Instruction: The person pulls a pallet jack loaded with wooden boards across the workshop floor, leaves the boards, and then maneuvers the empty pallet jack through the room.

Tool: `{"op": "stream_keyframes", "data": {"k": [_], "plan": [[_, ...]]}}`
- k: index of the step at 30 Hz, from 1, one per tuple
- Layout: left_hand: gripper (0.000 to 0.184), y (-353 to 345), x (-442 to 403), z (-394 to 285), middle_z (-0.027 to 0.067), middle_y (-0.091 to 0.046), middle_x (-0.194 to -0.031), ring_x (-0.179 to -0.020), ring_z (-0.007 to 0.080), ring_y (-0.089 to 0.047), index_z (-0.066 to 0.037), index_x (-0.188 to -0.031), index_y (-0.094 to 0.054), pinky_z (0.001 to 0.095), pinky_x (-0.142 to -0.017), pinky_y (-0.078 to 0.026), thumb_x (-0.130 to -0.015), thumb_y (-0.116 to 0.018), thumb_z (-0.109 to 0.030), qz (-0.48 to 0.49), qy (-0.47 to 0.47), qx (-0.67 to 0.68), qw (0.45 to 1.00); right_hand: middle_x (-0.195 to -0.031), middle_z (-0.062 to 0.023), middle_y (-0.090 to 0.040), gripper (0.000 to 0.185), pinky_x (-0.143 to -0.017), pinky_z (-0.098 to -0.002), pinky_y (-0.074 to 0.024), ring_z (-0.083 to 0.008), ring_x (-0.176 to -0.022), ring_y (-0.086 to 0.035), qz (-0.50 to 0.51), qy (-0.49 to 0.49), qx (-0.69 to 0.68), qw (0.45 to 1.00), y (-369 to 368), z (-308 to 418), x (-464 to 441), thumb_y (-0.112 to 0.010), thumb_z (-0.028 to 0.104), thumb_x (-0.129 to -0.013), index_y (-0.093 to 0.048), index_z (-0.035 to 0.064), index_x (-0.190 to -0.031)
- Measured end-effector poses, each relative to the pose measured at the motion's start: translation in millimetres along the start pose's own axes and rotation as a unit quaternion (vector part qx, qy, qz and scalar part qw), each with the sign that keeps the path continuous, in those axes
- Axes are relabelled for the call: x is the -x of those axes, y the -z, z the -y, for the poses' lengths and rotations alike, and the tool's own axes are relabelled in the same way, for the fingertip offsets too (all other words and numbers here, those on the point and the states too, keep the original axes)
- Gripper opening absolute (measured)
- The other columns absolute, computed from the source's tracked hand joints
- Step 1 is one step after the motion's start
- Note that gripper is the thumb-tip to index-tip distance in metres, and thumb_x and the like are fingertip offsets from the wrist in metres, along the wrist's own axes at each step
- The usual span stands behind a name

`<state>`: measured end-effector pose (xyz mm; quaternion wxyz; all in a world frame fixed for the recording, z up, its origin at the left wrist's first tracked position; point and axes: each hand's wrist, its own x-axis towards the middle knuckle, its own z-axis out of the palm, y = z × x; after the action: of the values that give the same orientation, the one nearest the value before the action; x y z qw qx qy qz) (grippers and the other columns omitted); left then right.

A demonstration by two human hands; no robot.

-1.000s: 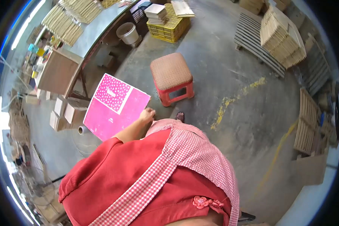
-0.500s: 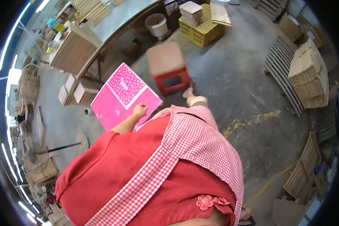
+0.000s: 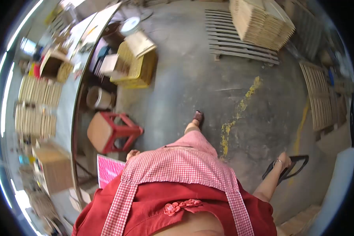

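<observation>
At the lower right my right hand, with a bracelet at its wrist, is closed around a black loop-shaped handle, like that of a pallet truck. What the handle joins to is hidden by my arm and body. My left hand hangs beside the checked apron with its fingers curled, and I see nothing in them. Just left of it is a pink printed sheet, partly covered by my sleeve. A red stool with a brown top stands beyond that hand.
A long workbench runs along the left. Ahead are a yellow crate and a bucket. A slatted pallet carries stacked wooden panels. More slatted wood stands at right. Yellow paint marks the floor.
My view has turned right, so the stool, crate and bench sit further left. The pink sheet is now mostly hidden. My right hand and the black handle have come into sight.
</observation>
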<state>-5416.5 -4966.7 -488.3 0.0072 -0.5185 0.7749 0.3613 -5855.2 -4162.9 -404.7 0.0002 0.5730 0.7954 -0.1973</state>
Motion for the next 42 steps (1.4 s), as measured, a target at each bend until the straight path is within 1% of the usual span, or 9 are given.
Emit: {"op": "stream_keyframes", "data": {"k": [5,11,16,20,27,32,34,37,42], "plan": [[0.034,4,-146,-161,0.0082,-0.069,-0.086,-0.077,0.0163,-0.066,0.000,-0.107,-0.064,0.0316,-0.068,-0.052,-0.087,-0.069,-0.026,0.106,-0.037,-0.072,0.991,-0.096,-0.0286,-0.065,0.046,-0.078,-0.0484,-0.0538,-0.0413,-0.090,-0.067,-0.082,0.022,0.044,0.995,-26,114,95,-0.064,0.020,-0.075,-0.046,-0.0085,-0.107],[0.034,12,-261,-443,0.0078,-0.068,-0.085,-0.075,0.0156,-0.067,0.002,-0.108,-0.063,0.0295,-0.064,-0.052,-0.090,-0.066,-0.027,0.198,-0.065,0.062,0.976,-0.096,-0.0291,-0.064,0.044,-0.078,-0.0539,-0.0524,-0.0433,-0.089,-0.066,-0.056,-0.028,0.000,0.998,-44,194,186,-0.060,0.017,-0.080,-0.043,-0.0074,-0.113],[0.034,-42,-348,-575,0.0077,-0.067,-0.084,-0.074,0.0178,-0.068,0.001,-0.110,-0.062,0.0280,-0.060,-0.051,-0.092,-0.063,-0.028,0.274,-0.149,-0.001,0.950,-0.100,-0.0306,-0.063,0.044,-0.077,-0.0515,-0.0526,-0.0450,-0.091,-0.064,-0.148,0.044,0.005,0.988,-104,216,240,-0.059,0.015,-0.078,-0.044,-0.0056,-0.113],[0.030,-102,-460,-627,0.0086,-0.068,-0.088,-0.076,0.0173,-0.068,0.000,-0.109,-0.063,0.0295,-0.062,-0.051,-0.090,-0.065,-0.023,0.416,-0.229,-0.044,0.879,-0.095,-0.0271,-0.066,0.039,-0.075,-0.0502,-0.0531,-0.0454,-0.088,-0.064,-0.067,-0.029,-0.001,0.997,-107,274,302,-0.056,0.014,-0.079,-0.047,-0.0045,-0.112],[0.028,-175,-595,-888,0.0106,-0.068,-0.097,-0.081,0.0183,-0.066,-0.001,-0.108,-0.063,0.0338,-0.072,-0.053,-0.087,-0.069,-0.017,0.546,-0.401,-0.301,0.672,-0.088,-0.0254,-0.066,0.037,-0.073,-0.0543,-0.0522,-0.0433,-0.083,-0.065,-0.046,-0.114,0.008,0.992,-82,383,386,-0.059,0.021,-0.081,-0.050,0.0054,-0.113],[0.035,-239,-523,-1038,0.0117,-0.066,-0.095,-0.076,0.0254,-0.064,-0.003,-0.111,-0.062,0.0344,-0.065,-0.052,-0.080,-0.073,-0.016,0.445,-0.655,-0.304,0.530,-0.092,-0.0216,-0.068,0.032,-0.080,-0.0468,-0.0528,-0.0378,-0.090,-0.066,-0.010,-0.129,0.022,0.991,-59,438,441,-0.060,0.019,-0.080,-0.054,0.0040,-0.108],[0.043,-274,-445,-1078,0.0155,-0.061,-0.110,-0.092,0.0308,-0.061,-0.003,-0.116,-0.059,0.0384,-0.078,-0.050,-0.078,-0.073,-0.015,0.453,-0.788,-0.246,0.336,-0.089,-0.0218,-0.068,0.032,-0.077,-0.0471,-0.0533,-0.0375,-0.088,-0.067,0.000,-0.143,-0.015,0.990,-30,478,460,-0.060,0.018,-0.079,-0.055,0.0036,-0.107],[0.068,-287,-290,-1089,0.0203,-0.039,-0.143,-0.131,0.0367,-0.041,-0.006,-0.136,-0.044,0.0445,-0.104,-0.039,-0.077,-0.075,-0.015,0.496,-0.813,-0.183,0.245,-0.084,-0.0216,-0.067,0.032,-0.071,-0.0475,-0.0531,-0.0376,-0.083,-0.067,-0.006,-0.132,-0.042,0.990,-18,503,484,-0.060,0.018,-0.080,-0.055,0.0037,-0.108],[0.077,-258,-88,-1099,0.0149,-0.034,-0.149,-0.136,0.0337,-0.036,-0.009,-0.138,-0.043,0.0436,-0.105,-0.038,-0.071,-0.081,-0.015,0.467,-0.878,-0.068,0.079,-0.083,-0.0184,-0.066,0.045,-0.063,-0.0464,-0.0510,-0.0366,-0.076,-0.065,-0.091,-0.020,-0.108,0.990,24,528,547,-0.067,0.024,-0.079,-0.055,0.0051,-0.118]]}}
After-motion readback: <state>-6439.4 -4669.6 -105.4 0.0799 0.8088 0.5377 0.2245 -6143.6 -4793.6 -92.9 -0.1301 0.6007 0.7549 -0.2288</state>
